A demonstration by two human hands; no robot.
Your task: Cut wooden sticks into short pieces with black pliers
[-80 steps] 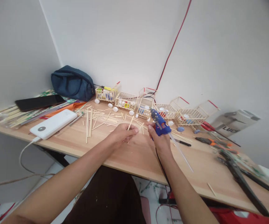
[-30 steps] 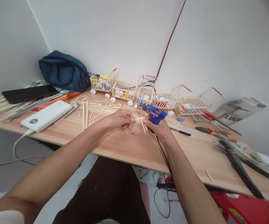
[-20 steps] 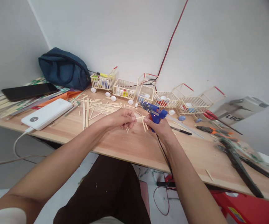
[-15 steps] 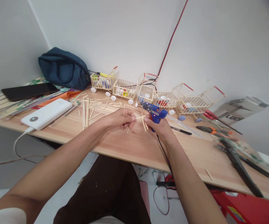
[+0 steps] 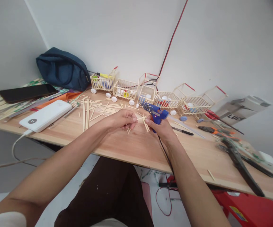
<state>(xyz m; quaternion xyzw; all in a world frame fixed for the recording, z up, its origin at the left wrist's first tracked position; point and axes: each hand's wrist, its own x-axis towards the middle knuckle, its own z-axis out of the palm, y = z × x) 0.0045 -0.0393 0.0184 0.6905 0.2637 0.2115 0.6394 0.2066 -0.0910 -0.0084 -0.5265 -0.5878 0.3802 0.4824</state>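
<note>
Between the thumb and fingers of my left hand (image 5: 126,120) is pinched a short wooden stick (image 5: 141,118). Its free end points toward my right hand (image 5: 161,126), which is wrapped round a blue glue gun (image 5: 157,114). The gun's speckled nozzle end faces left and a small red light glows on its side. A few more wooden sticks (image 5: 146,126) show just left of my right thumb; whether they touch the hand I cannot tell. Many loose wooden sticks (image 5: 87,115) lie on the table behind my left hand.
Several miniature stick carts (image 5: 125,88) stand along the wall. At left are a white power bank (image 5: 45,115), a black phone (image 5: 27,92) and a blue pouch (image 5: 62,69). Pliers (image 5: 207,130), a black-handled cutter (image 5: 242,167) and a pen (image 5: 183,130) lie at right. The gun's black cord (image 5: 166,153) hangs over the edge.
The whole view has shifted slightly, so the table things sit a little further left. Both hands keep almost the same pose, still holding the stick and the glue gun.
</note>
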